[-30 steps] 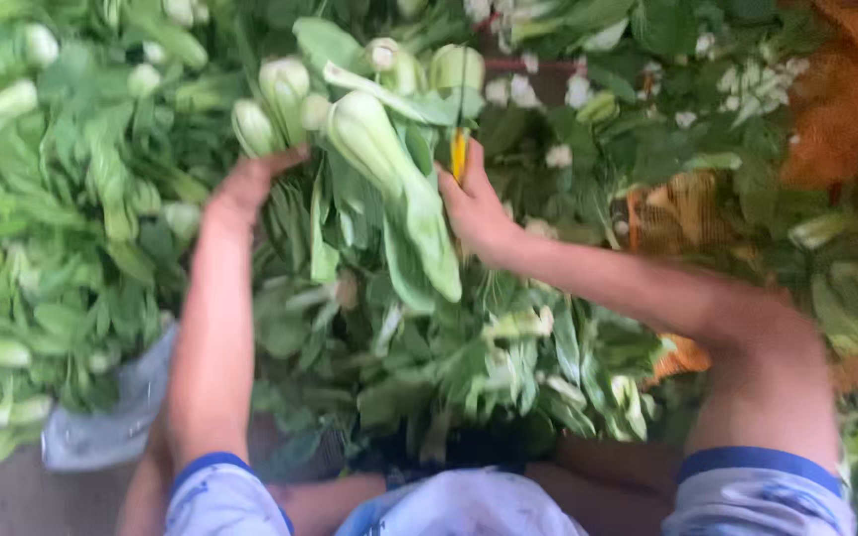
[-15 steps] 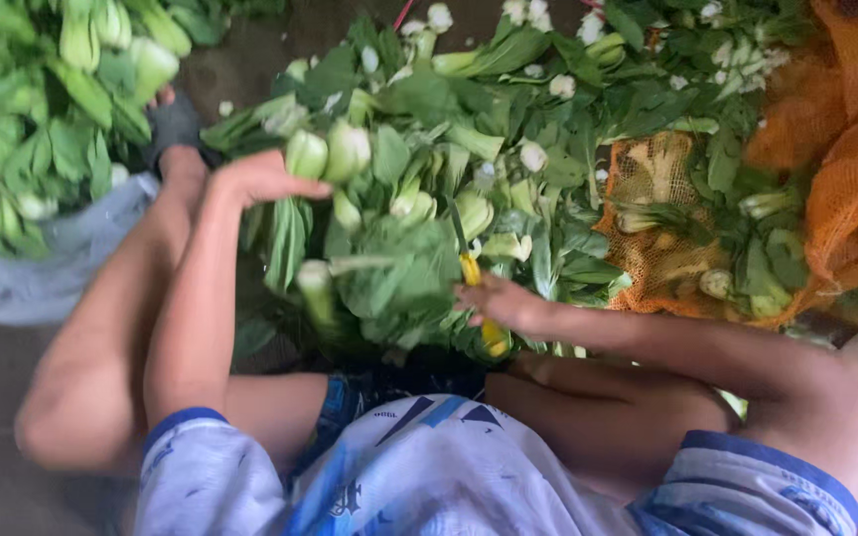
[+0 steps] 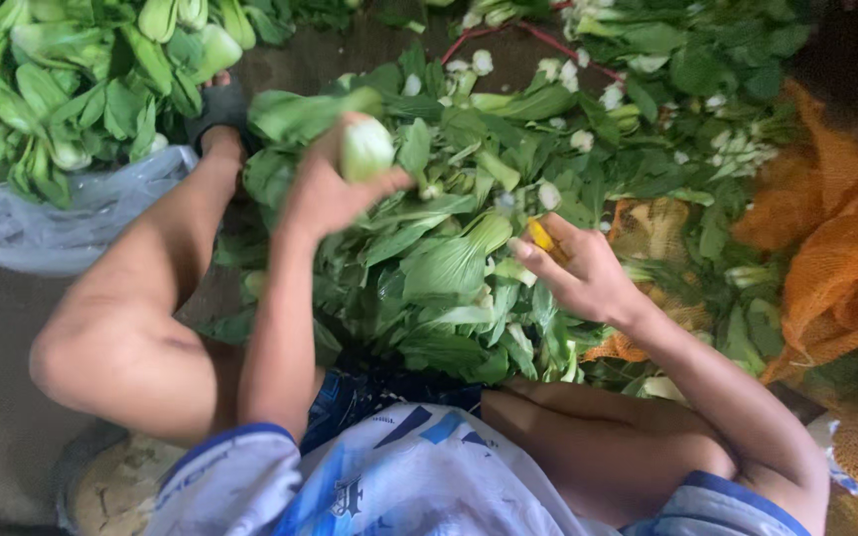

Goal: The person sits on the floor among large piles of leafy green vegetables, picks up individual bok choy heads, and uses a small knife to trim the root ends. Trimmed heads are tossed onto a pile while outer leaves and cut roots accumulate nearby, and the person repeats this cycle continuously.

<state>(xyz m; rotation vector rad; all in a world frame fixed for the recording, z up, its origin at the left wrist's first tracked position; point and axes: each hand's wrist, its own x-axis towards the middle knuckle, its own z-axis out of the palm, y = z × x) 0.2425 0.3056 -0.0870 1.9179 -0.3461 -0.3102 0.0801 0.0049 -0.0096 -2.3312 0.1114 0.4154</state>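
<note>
My left hand (image 3: 325, 189) grips a bok choy (image 3: 366, 149) by its pale green base, leaves pointing away to the left, held above a heap of cut leaves (image 3: 449, 268) in front of me. My right hand (image 3: 578, 273) is closed around a small tool with a yellow handle (image 3: 540, 235), its blade hidden behind my fingers, just right of the bok choy. White trimmed stem ends lie scattered among the leaves.
A pile of whole bok choy (image 3: 71, 89) lies at the upper left over a clear plastic bag (image 3: 62, 223). Orange mesh sacks (image 3: 836, 268) sit at the right. My bare knees (image 3: 101, 357) flank the heap on a grey floor.
My left hand has closed on a bok choy and lifted it from the heap. My right hand with the yellow tool rose toward it. The view tilted closer.
</note>
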